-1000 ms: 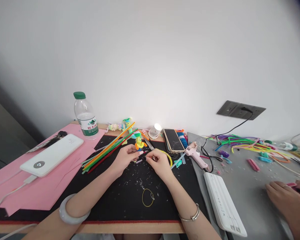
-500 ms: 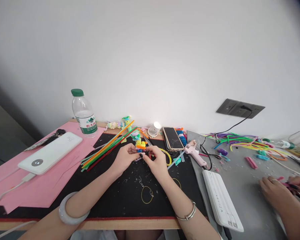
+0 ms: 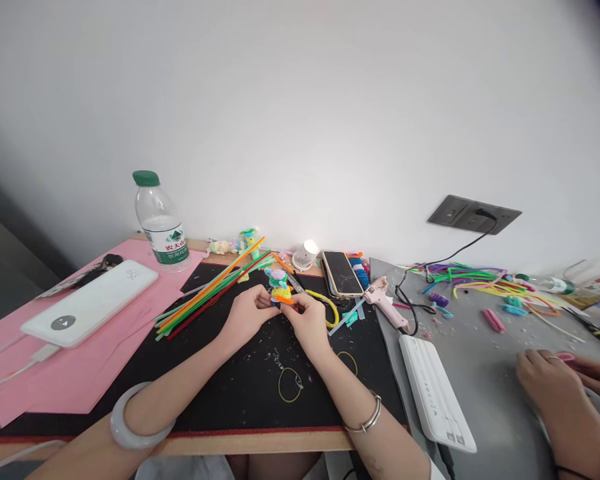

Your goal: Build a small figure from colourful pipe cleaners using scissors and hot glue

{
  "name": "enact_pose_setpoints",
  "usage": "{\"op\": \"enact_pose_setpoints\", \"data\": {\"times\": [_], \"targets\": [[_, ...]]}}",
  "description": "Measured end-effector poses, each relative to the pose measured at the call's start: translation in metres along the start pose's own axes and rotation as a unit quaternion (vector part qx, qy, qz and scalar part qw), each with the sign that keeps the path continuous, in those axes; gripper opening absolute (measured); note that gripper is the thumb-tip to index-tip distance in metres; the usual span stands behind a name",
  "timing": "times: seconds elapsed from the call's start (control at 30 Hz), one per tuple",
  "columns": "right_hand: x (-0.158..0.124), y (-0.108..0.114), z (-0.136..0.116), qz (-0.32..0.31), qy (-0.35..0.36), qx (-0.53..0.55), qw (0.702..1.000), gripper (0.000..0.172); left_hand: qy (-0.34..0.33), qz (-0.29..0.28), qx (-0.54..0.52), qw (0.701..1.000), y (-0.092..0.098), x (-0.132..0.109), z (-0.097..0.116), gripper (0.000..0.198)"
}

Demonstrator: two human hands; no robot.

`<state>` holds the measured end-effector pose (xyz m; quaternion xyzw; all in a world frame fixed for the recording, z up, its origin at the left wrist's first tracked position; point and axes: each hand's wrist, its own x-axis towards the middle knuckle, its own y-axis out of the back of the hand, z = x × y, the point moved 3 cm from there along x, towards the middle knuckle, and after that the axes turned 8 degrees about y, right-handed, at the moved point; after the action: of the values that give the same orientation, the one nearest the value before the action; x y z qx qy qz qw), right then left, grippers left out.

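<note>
My left hand (image 3: 247,313) and my right hand (image 3: 307,319) meet over the black mat (image 3: 240,393), both pinched on a small colourful pipe-cleaner figure (image 3: 281,288) that stands upright between the fingertips. A fan of coloured pipe cleaners (image 3: 207,291) lies just left of my left hand. A bent yellow pipe cleaner (image 3: 327,302) curls beside my right hand. A thin yellow ring (image 3: 290,385) rests on the mat below my wrists.
A water bottle (image 3: 159,223) and white power bank (image 3: 87,303) sit on pink paper (image 3: 80,373) at left. A phone (image 3: 340,273), pink glue gun (image 3: 386,301) and white keyboard-like device (image 3: 436,393) lie to the right. Another person's hands (image 3: 563,383) work at far right among loose pipe cleaners (image 3: 467,277).
My hands have closed in together and lifted the figure upright between them. The other person's hands shifted slightly left. The view has drifted a little.
</note>
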<state>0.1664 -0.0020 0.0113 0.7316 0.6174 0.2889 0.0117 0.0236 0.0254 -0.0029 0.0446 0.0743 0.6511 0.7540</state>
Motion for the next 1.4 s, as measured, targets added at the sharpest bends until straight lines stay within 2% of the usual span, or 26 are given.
{"op": "enact_pose_setpoints", "data": {"times": [0.37,0.5,0.63,0.7,0.8,0.93,1.03,1.13,1.23,1.33,1.4], "targets": [[0.000,-0.001,0.001,0.001,0.028,0.027,0.999,0.013,0.022,-0.017,-0.051,0.998,0.000,0.003,-0.004,0.027],[0.000,0.002,0.004,-0.004,0.018,0.085,0.996,0.010,0.044,0.004,-0.076,0.996,0.004,0.001,0.002,0.034],[0.002,0.011,-0.003,0.019,0.044,0.177,0.983,0.010,0.073,0.027,-0.107,0.991,0.009,0.001,0.005,0.036],[0.004,0.016,-0.008,0.034,0.046,0.258,0.964,0.013,0.083,0.028,-0.117,0.989,0.009,0.001,0.005,0.037],[0.006,0.021,-0.014,0.022,0.015,0.400,0.916,0.017,0.088,0.022,-0.128,0.988,0.009,0.001,0.006,0.037],[0.005,0.019,-0.019,-0.064,-0.051,0.533,0.842,0.018,0.094,-0.002,-0.150,0.984,0.009,0.000,0.009,0.036],[0.001,0.014,-0.018,-0.121,-0.103,0.550,0.820,0.031,0.097,-0.009,-0.157,0.983,0.009,0.000,0.009,0.039],[-0.002,0.009,-0.014,-0.131,-0.136,0.523,0.831,0.040,0.098,-0.001,-0.166,0.981,0.010,0.002,0.006,0.040],[-0.001,0.008,-0.007,-0.109,-0.132,0.473,0.864,0.031,0.095,-0.013,-0.160,0.982,0.011,0.004,0.002,0.039],[0.002,0.013,-0.001,-0.065,-0.074,0.365,0.926,0.005,0.085,-0.019,-0.154,0.984,0.013,0.005,0.001,0.037],[0.005,0.019,0.001,-0.029,-0.004,0.249,0.968,0.014,0.078,-0.008,-0.160,0.984,0.017,0.006,0.001,0.036]]}}
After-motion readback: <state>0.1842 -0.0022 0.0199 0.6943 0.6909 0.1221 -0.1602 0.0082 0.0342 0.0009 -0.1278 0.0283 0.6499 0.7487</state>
